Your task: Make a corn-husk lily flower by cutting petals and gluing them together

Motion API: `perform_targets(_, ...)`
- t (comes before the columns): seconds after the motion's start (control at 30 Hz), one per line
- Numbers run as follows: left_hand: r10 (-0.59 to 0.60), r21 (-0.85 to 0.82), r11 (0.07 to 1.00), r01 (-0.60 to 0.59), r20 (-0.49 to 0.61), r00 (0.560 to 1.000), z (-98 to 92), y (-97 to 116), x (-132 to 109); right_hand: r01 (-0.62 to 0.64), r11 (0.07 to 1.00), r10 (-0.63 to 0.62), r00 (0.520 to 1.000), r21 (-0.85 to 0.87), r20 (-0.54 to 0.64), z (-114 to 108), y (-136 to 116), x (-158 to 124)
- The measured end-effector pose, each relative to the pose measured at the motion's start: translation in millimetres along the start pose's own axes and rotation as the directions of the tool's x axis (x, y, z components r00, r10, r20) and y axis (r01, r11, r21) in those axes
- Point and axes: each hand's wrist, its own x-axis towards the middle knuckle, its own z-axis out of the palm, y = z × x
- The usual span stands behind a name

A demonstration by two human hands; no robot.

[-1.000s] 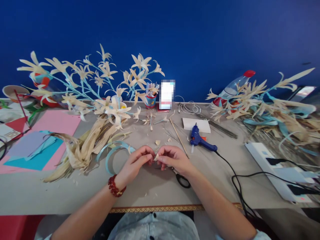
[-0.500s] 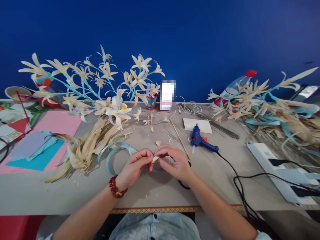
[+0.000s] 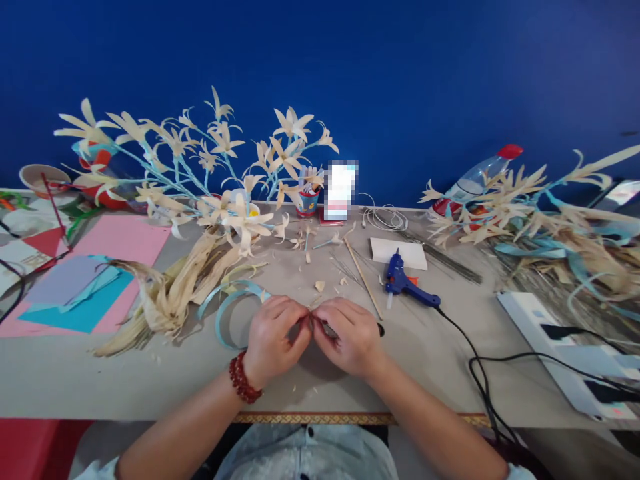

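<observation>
My left hand [image 3: 280,337] and my right hand [image 3: 347,337] meet above the table's near middle, thumbs and fingertips pinched together. The small pale piece of corn husk seen between them half a second ago is now hidden by the fingers. Beside my left hand lies a loop of light blue ribbon [image 3: 219,327]. A black-handled tool [image 3: 381,330] pokes out from behind my right hand, mostly covered. Cream husk scraps [image 3: 319,286] lie just beyond my fingertips, with a thin stick [image 3: 363,277] to their right.
A blue glue gun [image 3: 400,280] rests by a white box [image 3: 413,257], its cord running right to a power strip [image 3: 540,353]. Dried corn husks [image 3: 170,300] and coloured paper [image 3: 113,240] lie left. Husk flowers [image 3: 227,143] stand at the back, before a lit phone [image 3: 341,190].
My hands have drawn closer and turned inward, fingertips now touching, so the pale husk piece no longer shows. The whole view has shifted slightly.
</observation>
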Motion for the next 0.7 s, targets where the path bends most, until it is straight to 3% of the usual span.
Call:
perform_targets(0.17,-0.016,0.05,0.999,0.016,0.0,1.0,-2.2,0,2,-0.032,0.999,0.032,0.999,-0.008,-0.027,0,-1,-2)
perform_targets(0.27,-0.074,0.066,0.995,0.077,-0.056,0.996,-5.8,-5,2,-0.067,0.998,0.068,0.992,0.015,-0.108,-4,3,-3)
perform_targets(0.37,-0.15,-0.012,0.989,0.15,-0.098,0.984,-8.9,-7,2,-0.129,0.99,0.136,0.98,0.054,-0.144,-6,6,-3)
perform_targets(0.5,-0.137,-0.142,0.981,0.136,0.003,0.991,-6.8,-1,3,-0.114,0.989,0.122,0.988,0.091,-0.095,-2,5,-2)
perform_targets(0.7,-0.092,-0.094,0.991,0.093,0.017,0.996,1.2,2,4,-0.085,0.992,0.092,0.992,0.091,-0.082,4,-1,-3)
